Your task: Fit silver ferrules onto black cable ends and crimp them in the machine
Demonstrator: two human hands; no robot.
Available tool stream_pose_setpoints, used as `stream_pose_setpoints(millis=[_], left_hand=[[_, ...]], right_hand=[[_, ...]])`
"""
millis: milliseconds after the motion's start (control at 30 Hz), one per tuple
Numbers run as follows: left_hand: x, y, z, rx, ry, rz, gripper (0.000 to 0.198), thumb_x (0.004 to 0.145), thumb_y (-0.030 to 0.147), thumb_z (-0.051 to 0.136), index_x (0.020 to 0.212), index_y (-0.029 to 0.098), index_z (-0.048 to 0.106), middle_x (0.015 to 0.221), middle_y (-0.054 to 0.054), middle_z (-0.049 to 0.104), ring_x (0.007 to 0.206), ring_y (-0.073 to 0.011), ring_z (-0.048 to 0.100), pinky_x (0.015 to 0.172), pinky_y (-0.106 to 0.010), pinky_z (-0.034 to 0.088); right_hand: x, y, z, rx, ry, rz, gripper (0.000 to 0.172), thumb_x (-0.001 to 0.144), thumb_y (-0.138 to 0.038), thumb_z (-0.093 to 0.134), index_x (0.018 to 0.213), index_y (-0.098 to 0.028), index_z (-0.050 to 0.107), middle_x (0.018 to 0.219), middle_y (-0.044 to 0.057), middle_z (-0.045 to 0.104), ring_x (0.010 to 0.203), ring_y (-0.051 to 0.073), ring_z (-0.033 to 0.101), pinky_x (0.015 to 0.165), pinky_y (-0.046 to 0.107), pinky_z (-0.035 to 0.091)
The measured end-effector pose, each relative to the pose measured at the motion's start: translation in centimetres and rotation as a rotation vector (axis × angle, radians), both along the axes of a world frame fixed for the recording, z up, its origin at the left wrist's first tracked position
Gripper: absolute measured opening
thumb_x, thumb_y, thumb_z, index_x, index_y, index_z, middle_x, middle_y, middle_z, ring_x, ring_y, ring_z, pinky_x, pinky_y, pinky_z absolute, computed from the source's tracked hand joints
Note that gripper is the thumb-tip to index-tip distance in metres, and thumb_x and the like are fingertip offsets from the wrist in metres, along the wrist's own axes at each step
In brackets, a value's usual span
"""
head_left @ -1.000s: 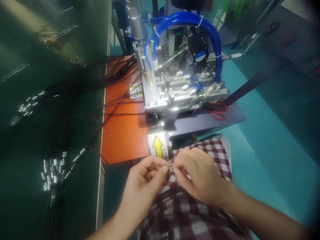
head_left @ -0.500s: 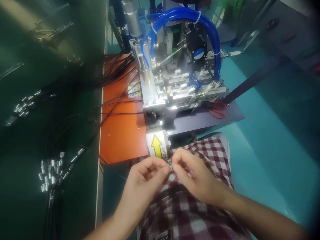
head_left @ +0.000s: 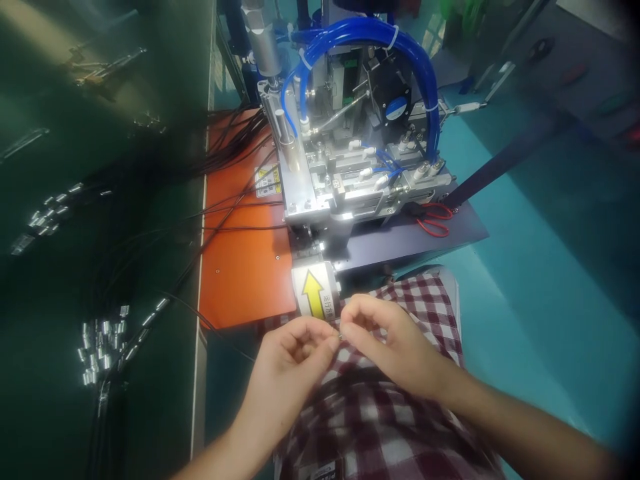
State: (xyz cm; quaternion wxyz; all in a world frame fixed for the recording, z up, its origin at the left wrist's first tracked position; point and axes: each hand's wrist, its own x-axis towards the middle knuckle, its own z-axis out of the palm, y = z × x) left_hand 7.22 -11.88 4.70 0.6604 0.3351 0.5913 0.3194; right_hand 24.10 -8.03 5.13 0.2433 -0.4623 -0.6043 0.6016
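Over my lap, both hands are closed in a pinch with their fingertips almost meeting. My left hand (head_left: 293, 363) grips the end of a thin black cable (head_left: 220, 331), which runs from the table on the left and goes out of sight behind this hand. My right hand (head_left: 387, 340) pinches the fine wire end (head_left: 341, 336) that shows as a tiny pale bit between the fingertips. Its details are too small to make out. Just beyond the fingers is a white cylinder (head_left: 314, 287) with a yellow arrow label, part of the machine.
A metal machine (head_left: 345, 180) with blue air hoses (head_left: 370, 30) stands ahead on an orange plate (head_left: 245, 267). Black cables cross the plate. On the dark green table (head_left: 160, 400) lie cable bundles with shiny metal ends (head_left: 103, 343). A red cord loop (head_left: 435, 220) lies at the machine's right.
My right fingertips have shifted slightly left, nearer to the left ones, and the gap between them has narrowed. My left hand stays almost in place.
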Motion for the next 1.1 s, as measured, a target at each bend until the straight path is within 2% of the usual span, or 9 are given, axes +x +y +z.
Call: stream_pose_setpoints(millis=[133, 267, 400, 500, 733, 933, 1100], left_hand=[[-0.1, 0.1, 0.1, -0.003, -0.02, -0.001, 0.023, 0.078, 0.039, 0.069, 0.076, 0.016, 0.066, 0.06, 0.003, 0.054, 0.051, -0.0054, 0.038, 0.047, -0.015, 0.029], [0.0, 0.2, 0.4, -0.042, -0.071, 0.011, 0.022, 0.078, 0.038, 0.069, 0.078, 0.016, 0.067, 0.056, 0.004, 0.052, 0.047, -0.0045, 0.033, 0.044, -0.016, 0.026], [0.0, 0.3, 0.4, -0.084, -0.129, 0.011, 0.021, 0.079, 0.038, 0.069, 0.078, 0.017, 0.067, 0.053, 0.005, 0.048, 0.047, -0.0039, 0.03, 0.044, -0.015, 0.024], [0.0, 0.3, 0.3, -0.078, -0.122, -0.003, 0.021, 0.08, 0.038, 0.069, 0.078, 0.017, 0.066, 0.053, 0.006, 0.047, 0.047, -0.0038, 0.029, 0.044, -0.015, 0.023], [-0.2, 0.2, 0.2, -0.038, -0.086, -0.031, 0.022, 0.08, 0.039, 0.068, 0.078, 0.017, 0.066, 0.053, 0.007, 0.042, 0.048, -0.0045, 0.028, 0.046, -0.016, 0.024], [-0.3, 0.1, 0.3, -0.024, -0.098, -0.063, 0.022, 0.078, 0.038, 0.07, 0.079, 0.017, 0.067, 0.055, 0.006, 0.044, 0.049, -0.0041, 0.03, 0.046, -0.016, 0.025], [-0.4, 0.3, 0.3, -0.021, -0.125, -0.064, 0.02, 0.079, 0.037, 0.07, 0.079, 0.017, 0.067, 0.056, 0.006, 0.046, 0.049, -0.0037, 0.031, 0.046, -0.016, 0.027]], right_hand=[[-0.1, 0.2, -0.2, -0.164, 0.113, -0.008, 0.017, 0.089, -0.023, 0.051, 0.073, -0.019, 0.054, 0.067, -0.004, 0.049, 0.06, 0.009, 0.043, 0.054, 0.023, 0.035], [-0.3, -0.2, -1.2, -0.372, 0.263, -0.054, 0.026, 0.089, -0.034, 0.054, 0.068, -0.018, 0.051, 0.057, -0.007, 0.041, 0.051, 0.007, 0.035, 0.049, 0.021, 0.03], [-0.4, -0.7, -2.3, -0.457, 0.368, -0.097, 0.029, 0.087, -0.038, 0.058, 0.068, -0.017, 0.053, 0.055, -0.007, 0.041, 0.051, 0.007, 0.035, 0.05, 0.021, 0.029], [-0.3, -0.6, -2.2, -0.5, 0.392, -0.097, 0.025, 0.085, -0.036, 0.06, 0.07, -0.016, 0.056, 0.056, -0.007, 0.043, 0.05, 0.006, 0.035, 0.048, 0.021, 0.028], [0.6, 0.3, -1.5, -0.327, 0.288, -0.031, 0.005, 0.081, -0.019, 0.062, 0.077, -0.018, 0.064, 0.06, -0.006, 0.051, 0.05, 0.006, 0.04, 0.049, 0.022, 0.032], [0.8, 0.3, -1.6, -0.172, 0.241, 0.014, 0.006, 0.081, -0.016, 0.061, 0.076, -0.017, 0.063, 0.067, -0.004, 0.055, 0.059, 0.009, 0.044, 0.056, 0.024, 0.035], [0.8, 0.2, -1.9, -0.199, 0.302, 0.014, 0.005, 0.081, -0.016, 0.063, 0.077, -0.018, 0.064, 0.068, -0.004, 0.056, 0.058, 0.008, 0.045, 0.055, 0.023, 0.035]])
